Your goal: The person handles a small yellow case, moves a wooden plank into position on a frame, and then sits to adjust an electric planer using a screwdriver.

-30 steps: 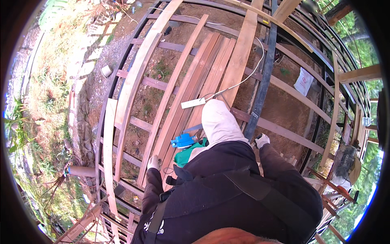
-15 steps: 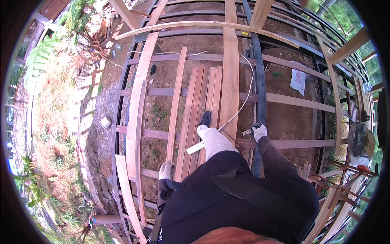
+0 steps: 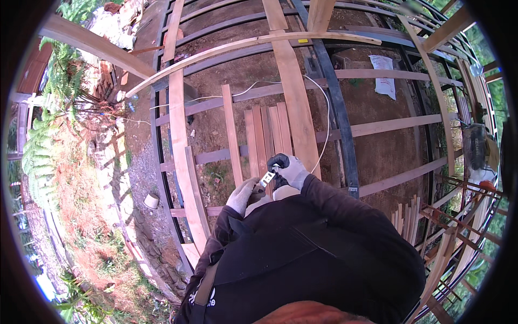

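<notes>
Both my hands wear work gloves and meet in front of my chest. My right hand (image 3: 290,169), in a grey glove with black fingertips, pinches a small white block (image 3: 268,177) that looks like the end of a white cable (image 3: 326,116). My left hand (image 3: 242,195), in a pale grey glove, is curled just below and left of the block; whether it grips the block is hidden. The cable runs from beside my right hand up along a long plank (image 3: 291,97) and off to the left. Several short planks (image 3: 264,137) lie side by side just beyond my hands.
I am above an open frame of dark steel beams (image 3: 338,119) and wooden cross battens (image 3: 388,125), with bare earth below. A curved batten (image 3: 243,45) spans the far side. A white sack (image 3: 384,76) and a white cup (image 3: 151,201) lie on the ground. Thin slats (image 3: 406,217) are stacked at right.
My hands left the plank and the beam where they rested and came together at my chest. The white cable end rose from the planks into my right hand.
</notes>
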`<state>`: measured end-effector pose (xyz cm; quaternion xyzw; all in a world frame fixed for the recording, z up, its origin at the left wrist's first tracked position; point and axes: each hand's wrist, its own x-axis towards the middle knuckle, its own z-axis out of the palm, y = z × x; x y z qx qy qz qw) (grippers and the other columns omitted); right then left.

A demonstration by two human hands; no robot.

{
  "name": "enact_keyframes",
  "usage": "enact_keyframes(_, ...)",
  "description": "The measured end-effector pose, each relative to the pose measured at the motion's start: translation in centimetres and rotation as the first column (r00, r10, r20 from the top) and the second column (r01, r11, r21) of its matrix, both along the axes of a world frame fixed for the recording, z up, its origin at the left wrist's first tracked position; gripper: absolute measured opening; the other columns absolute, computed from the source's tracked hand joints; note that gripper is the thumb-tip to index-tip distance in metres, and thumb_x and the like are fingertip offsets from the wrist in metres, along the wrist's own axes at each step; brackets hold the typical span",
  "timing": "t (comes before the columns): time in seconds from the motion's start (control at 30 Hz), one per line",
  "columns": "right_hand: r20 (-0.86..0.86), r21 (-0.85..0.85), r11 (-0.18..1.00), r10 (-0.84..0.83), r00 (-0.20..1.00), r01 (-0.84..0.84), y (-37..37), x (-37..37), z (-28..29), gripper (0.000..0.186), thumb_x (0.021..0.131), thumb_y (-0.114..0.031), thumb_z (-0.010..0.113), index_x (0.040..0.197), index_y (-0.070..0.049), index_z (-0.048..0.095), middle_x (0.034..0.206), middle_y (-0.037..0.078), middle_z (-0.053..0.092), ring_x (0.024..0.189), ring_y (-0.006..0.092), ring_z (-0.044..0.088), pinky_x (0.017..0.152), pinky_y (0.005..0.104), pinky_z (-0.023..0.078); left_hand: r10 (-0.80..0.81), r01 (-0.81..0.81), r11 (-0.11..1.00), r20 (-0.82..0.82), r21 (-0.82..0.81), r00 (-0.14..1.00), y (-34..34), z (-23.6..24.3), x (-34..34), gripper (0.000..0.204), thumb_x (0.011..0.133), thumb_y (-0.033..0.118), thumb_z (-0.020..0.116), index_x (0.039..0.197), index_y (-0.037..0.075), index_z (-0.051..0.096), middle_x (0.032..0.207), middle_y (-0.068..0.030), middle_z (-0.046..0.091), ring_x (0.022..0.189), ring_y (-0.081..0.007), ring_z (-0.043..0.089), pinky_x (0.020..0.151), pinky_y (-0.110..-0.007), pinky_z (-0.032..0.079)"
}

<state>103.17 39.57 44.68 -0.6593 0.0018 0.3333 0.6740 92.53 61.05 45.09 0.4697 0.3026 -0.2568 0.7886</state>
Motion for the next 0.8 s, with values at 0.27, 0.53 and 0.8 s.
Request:
enact_keyframes(0.27, 0.007, -0.058, 0.987, -0.152, 0.988, 0.152, -0.5, 3.9, 0.1, 0.021, 0.087, 0.005, 0.066, 0.107, -0.001, 0.067, 0.098, 0.004, 0.071, 0.094, 0.0118, 0.065, 0.088, 0.029, 0.053, -0.576, 0.551, 0.806, 0.067, 0.215, 0.815, 0.1, -0.4, 12.3, 0.026, 0.101, 0.021, 0.063, 0.119, 0.002, 0.067, 0.082, -0.0012, 0.069, 0.076, -0.0103, 0.065, 0.073, -0.026, 0.053)
enact_keyframes(0.53, 0.133, -0.304, 0.94, 0.2, 0.971, -0.152, -0.3, 13.2, 1.5, 0.032, 0.089, -0.008, 0.067, 0.121, -0.003, 0.068, 0.112, 0.01, 0.074, 0.105, 0.0195, 0.069, 0.095, 0.0328, 0.052, -0.879, 0.725, 0.454, 0.125, 0.518, 0.461, 2.8, 2.2, 26.1, 0.025, 0.089, 0.019, 0.069, 0.109, 0.005, 0.074, 0.098, -0.0044, 0.074, 0.09, -0.0129, 0.067, 0.084, -0.03, 0.053)
enact_keyframes(0.8, 0.073, -0.498, 0.823, 0.354, 0.932, -0.274, 1.2, 21.2, 0.7, 0.027, 0.09, -0.024, 0.063, 0.112, -0.008, 0.067, 0.107, 0.019, 0.07, 0.105, 0.0389, 0.065, 0.092, 0.0458, 0.048, -0.854, 0.721, 0.503, 0.145, 0.477, 0.5, 3.8, 0.7, 35.1, 0.026, 0.088, 0.016, 0.07, 0.11, 0.002, 0.073, 0.096, -0.0051, 0.073, 0.089, -0.0132, 0.067, 0.083, -0.03, 0.054)
